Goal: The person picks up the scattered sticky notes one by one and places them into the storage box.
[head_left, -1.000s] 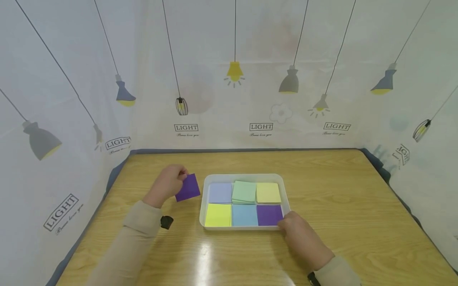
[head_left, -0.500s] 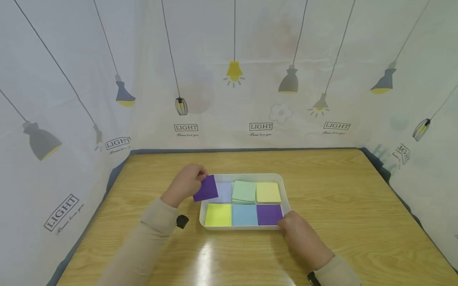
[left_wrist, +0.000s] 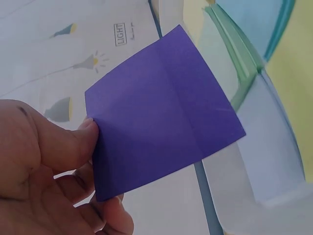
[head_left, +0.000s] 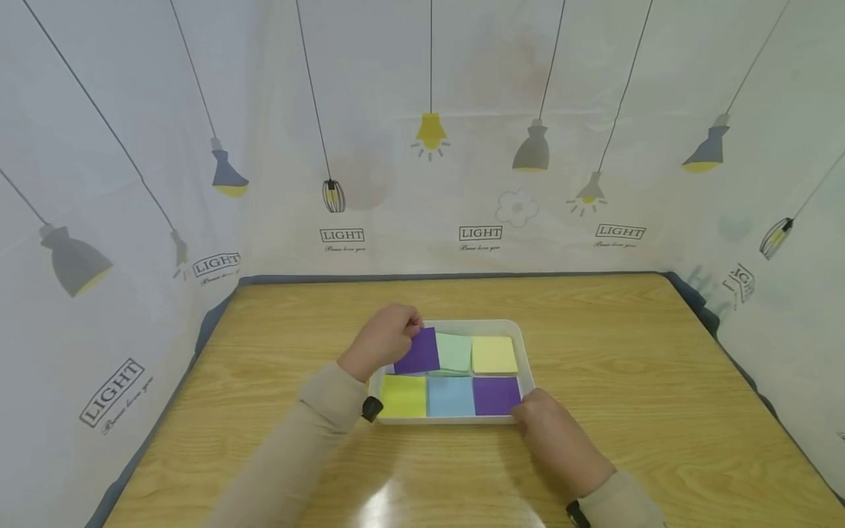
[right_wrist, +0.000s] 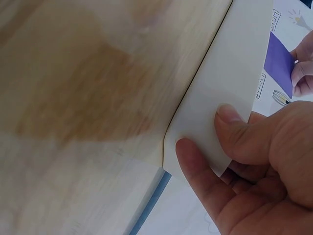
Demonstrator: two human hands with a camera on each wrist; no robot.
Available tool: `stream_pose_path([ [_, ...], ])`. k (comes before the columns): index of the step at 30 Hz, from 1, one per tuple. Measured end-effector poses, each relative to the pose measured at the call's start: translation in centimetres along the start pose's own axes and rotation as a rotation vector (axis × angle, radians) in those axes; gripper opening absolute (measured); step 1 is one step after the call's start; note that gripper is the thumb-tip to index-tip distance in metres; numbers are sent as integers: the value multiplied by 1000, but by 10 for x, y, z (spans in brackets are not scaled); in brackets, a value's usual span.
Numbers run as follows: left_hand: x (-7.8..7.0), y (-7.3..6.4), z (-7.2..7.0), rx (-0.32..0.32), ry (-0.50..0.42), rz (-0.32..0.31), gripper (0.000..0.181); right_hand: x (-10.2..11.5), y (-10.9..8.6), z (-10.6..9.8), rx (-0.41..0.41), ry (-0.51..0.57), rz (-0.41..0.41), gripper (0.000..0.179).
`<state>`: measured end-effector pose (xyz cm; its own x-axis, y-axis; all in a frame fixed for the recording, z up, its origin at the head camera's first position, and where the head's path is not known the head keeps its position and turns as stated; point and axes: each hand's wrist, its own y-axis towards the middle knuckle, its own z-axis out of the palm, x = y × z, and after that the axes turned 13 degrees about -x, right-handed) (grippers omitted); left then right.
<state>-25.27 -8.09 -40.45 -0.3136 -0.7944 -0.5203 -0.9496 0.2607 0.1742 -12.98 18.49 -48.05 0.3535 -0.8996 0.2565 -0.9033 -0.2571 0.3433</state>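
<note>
My left hand (head_left: 386, 337) pinches a purple square of paper (head_left: 417, 350) by its left side, thumb in front and fingers behind. It is held over the back left part of a white tray (head_left: 455, 420), overlapping a pale green stack (head_left: 454, 353) in the head view. The left wrist view shows the sheet (left_wrist: 151, 117) slightly bent. My right hand (head_left: 561, 440) grips the tray's near right corner, its thumb and index finger on the outer wall (right_wrist: 230, 68). In the tray lie bright yellow (head_left: 405, 397), blue (head_left: 451, 397), purple (head_left: 496, 396) and pale yellow (head_left: 494, 355) squares.
The tray stands on a wood-grain table (head_left: 627, 352). White cloth walls (head_left: 409, 66) printed with lamps enclose its back and sides. Dark wristbands (head_left: 372, 408) sit at both of my wrists.
My left hand has carried the purple paper square rightward, from the table left of the tray to over the tray's back row. My right hand has stayed at the tray's corner.
</note>
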Motion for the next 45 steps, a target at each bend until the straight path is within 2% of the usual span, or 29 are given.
stream_pose_path([
  [11, -24, 3, 27, 86, -40, 20, 16, 0, 0, 2, -21, 16, -17, 30],
  [17, -34, 5, 42, 106, -55, 60, 16, -1, -1, 3, -52, 11, -38, 30],
  [23, -46, 6, 53, 117, -15, 73, 15, -2, -1, 4, -58, 14, -34, 32],
  [28, -51, 9, 62, 132, -19, 86, 14, -1, -1, 2, -45, 23, -20, 34],
  [35, -58, 15, 72, 168, -95, 108, 13, -3, -2, 2, -63, 29, -30, 36],
  [40, -64, 19, 84, 184, -84, 113, 13, -3, -3, 2, -80, 41, -32, 35],
  [45, -69, 19, 94, 200, -82, 99, 13, -3, -3, 3, -111, 26, -75, 35],
])
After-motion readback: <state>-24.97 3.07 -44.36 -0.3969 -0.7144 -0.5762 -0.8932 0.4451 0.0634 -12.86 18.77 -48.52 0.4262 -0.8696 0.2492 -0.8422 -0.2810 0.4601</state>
